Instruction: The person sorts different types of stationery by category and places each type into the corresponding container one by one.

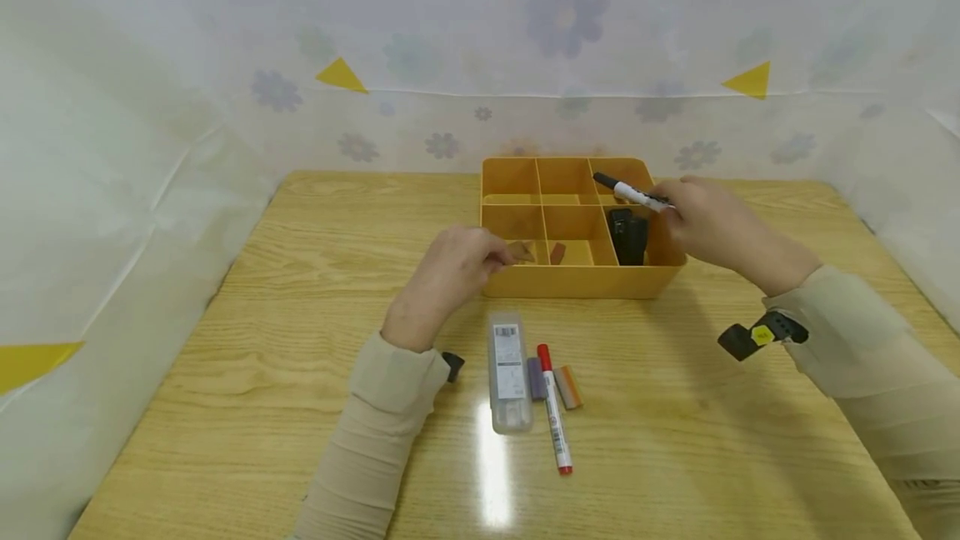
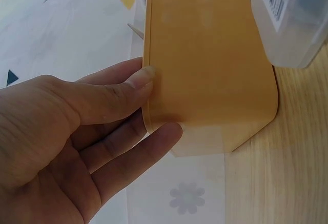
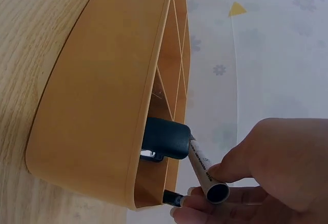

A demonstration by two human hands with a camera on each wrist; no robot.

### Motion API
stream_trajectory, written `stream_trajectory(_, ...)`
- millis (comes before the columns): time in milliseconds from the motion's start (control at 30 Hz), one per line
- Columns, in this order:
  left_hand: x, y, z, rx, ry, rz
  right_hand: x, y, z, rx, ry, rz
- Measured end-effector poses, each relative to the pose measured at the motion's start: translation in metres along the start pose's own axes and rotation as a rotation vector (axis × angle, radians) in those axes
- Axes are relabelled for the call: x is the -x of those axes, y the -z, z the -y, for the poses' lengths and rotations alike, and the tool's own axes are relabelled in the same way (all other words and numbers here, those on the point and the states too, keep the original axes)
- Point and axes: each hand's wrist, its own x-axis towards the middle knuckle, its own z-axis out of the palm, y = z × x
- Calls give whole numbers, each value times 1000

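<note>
A yellow six-compartment organizer box point(image 1: 577, 282) stands at the back of the table. At its front left corner my left hand point(image 1: 453, 273) pinches the rim, the thumb point(image 2: 138, 78) against the outer front wall and other fingers behind it. Between the fingers of my right hand point(image 1: 708, 223) is a black-capped white marker point(image 1: 633, 192), tilted over the right-hand compartments. Below it, a black stapler-like object point(image 1: 630, 236) stands in the front right compartment; its top point(image 3: 166, 138) shows close to the marker in the right wrist view. Small brown pieces lie in the front left and front middle compartments.
In front of the box lie a clear plastic case point(image 1: 510, 373) with a label, a red-capped marker point(image 1: 555, 415), a purple block point(image 1: 536, 378) and an orange-and-grey block point(image 1: 568, 387). A flower-patterned sheet point(image 1: 420, 123) hangs behind the table.
</note>
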Motion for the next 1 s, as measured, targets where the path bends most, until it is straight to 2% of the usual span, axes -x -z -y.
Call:
stream_trajectory(167, 0, 0, -1, -9, 0, -7, -9, 2, -6, 57, -20, 18)
stream_trajectory(433, -2, -1, -2, -8, 2, -8, -20, 2, -9, 67, -86, 69)
stream_trajectory(733, -2, -2, -4, 20, 10, -9, -23, -2, -15, 83, -93, -23)
stream_trajectory(1000, -3, -3, -4, 16, 10, -1, -21, -6, -16, 85, -86, -25)
